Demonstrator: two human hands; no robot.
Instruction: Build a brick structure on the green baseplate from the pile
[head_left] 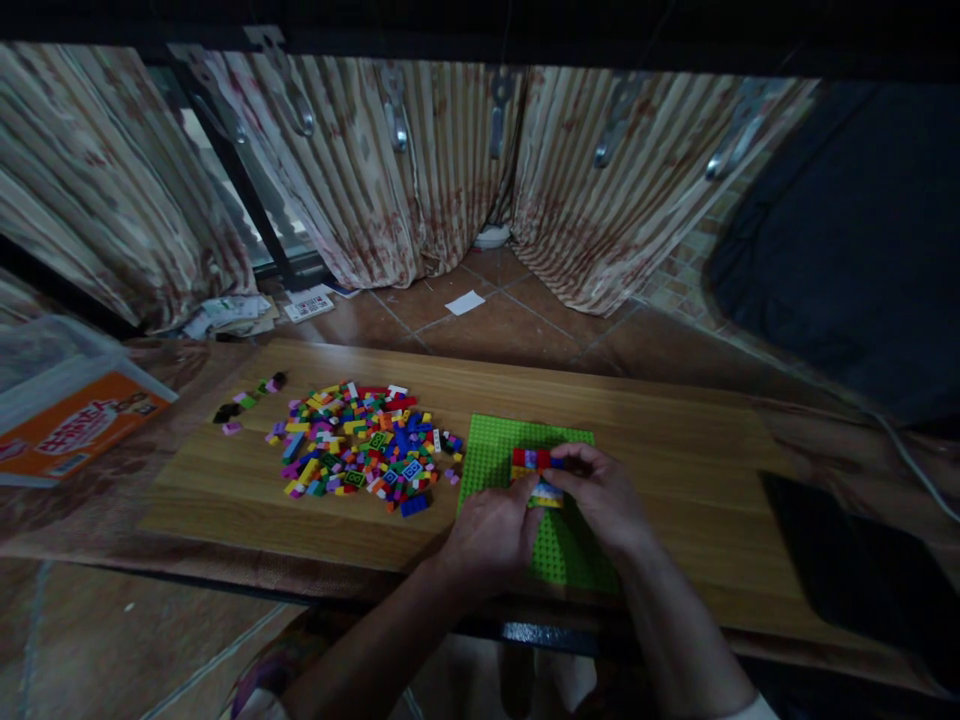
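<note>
A green studded baseplate (502,455) lies on a wooden board (675,470), and my hands are over it. Between them is a small assembly of interlocking toy bricks (534,460) in red, purple, blue, white and yellow. My right hand (600,495) pinches its upper end with the fingertips, while my left hand (487,530) grips it from the lower left. My fingers hide part of the assembly, so I cannot tell whether it touches the plate. A large heap of loose multicoloured bricks (360,445) sits left of the plate.
A few dark and purple bricks (247,400) lie beyond the heap. A box with an orange printed face (75,425) sits at the far left, and a flat black panel (847,560) at the right. Striped curtains and a tiled floor lie beyond the board.
</note>
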